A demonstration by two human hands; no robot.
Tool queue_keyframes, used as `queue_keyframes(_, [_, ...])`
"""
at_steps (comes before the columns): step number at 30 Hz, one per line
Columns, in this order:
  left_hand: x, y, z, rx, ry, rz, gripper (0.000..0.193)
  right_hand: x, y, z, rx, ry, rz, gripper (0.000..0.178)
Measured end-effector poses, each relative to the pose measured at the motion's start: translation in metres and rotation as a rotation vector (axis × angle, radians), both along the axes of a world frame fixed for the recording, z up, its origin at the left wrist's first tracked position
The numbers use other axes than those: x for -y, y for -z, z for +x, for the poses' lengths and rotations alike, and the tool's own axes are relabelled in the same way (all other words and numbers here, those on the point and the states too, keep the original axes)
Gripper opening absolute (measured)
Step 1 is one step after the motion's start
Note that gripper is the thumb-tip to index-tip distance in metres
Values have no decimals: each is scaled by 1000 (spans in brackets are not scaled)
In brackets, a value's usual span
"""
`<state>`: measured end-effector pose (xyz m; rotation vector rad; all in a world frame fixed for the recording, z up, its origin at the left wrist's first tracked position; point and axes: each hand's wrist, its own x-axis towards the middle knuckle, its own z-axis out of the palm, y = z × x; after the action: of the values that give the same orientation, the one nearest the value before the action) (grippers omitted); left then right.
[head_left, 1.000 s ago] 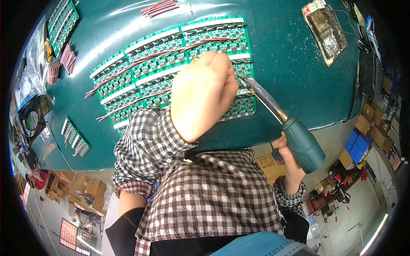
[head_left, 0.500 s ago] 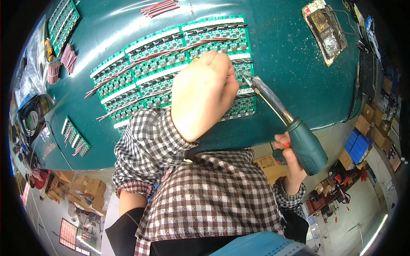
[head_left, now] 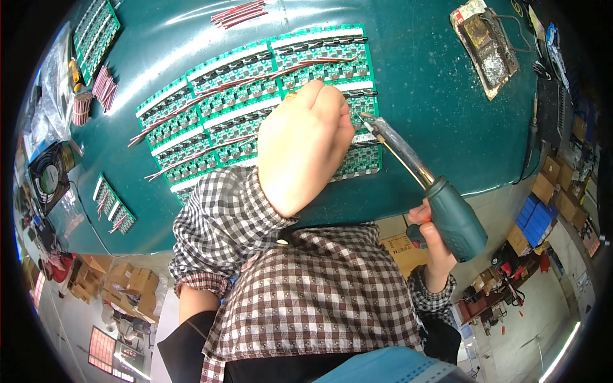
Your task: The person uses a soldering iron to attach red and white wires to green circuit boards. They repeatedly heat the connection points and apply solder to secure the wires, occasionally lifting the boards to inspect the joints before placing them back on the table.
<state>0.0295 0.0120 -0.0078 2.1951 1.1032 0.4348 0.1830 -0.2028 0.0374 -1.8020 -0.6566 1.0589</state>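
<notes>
My left hand [head_left: 305, 147] is closed above the right part of a block of green circuit boards [head_left: 246, 67]. Its fingertips are turned down and away, so whatever they pinch is hidden. In my right hand [head_left: 438, 246] is a soldering gun [head_left: 457, 220] with a dark green handle and a long metal barrel. The gun slants up and left, its thin tip [head_left: 364, 117] at the boards' right edge, close beside my left fingers. Whether the tip touches a board I cannot tell. Red and black wires [head_left: 246, 80] lie in rows across the boards.
A bundle of red wires [head_left: 239, 13] lies beyond the boards. More wire bundles [head_left: 104, 88], a small fan [head_left: 48, 177] and separate boards [head_left: 113, 204] are at the left. A worn tray with solder residue [head_left: 486, 48] sits at the far right of the green table [head_left: 434, 96].
The soldering gun and its tip have shifted slightly left and down. My left hand has moved only a little, still closed over the boards.
</notes>
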Motion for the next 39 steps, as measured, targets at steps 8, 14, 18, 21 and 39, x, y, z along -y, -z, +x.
queue_keyframes(8, [2, 1, 0, 11, -3, 14, 14, -3, -3, -7, 34, 45, 6, 48])
queue_keyframes(14, [2, 2, 2, 4, -14, 11, 13, 6, 4, -2, 61, -16, 24, 70])
queue_keyframes(18, [3, 3, 2, 18, -20, 12, 13, 3, 2, -2, 79, -22, 20, 67])
queue_keyframes(21, [4, 3, 2, -4, -25, 20, 14, 4, 2, -1, 77, -34, 17, 67])
queue_keyframes(39, [6, 2, 2, 14, -35, 22, 15, -3, -2, -5, 63, 3, -13, 60])
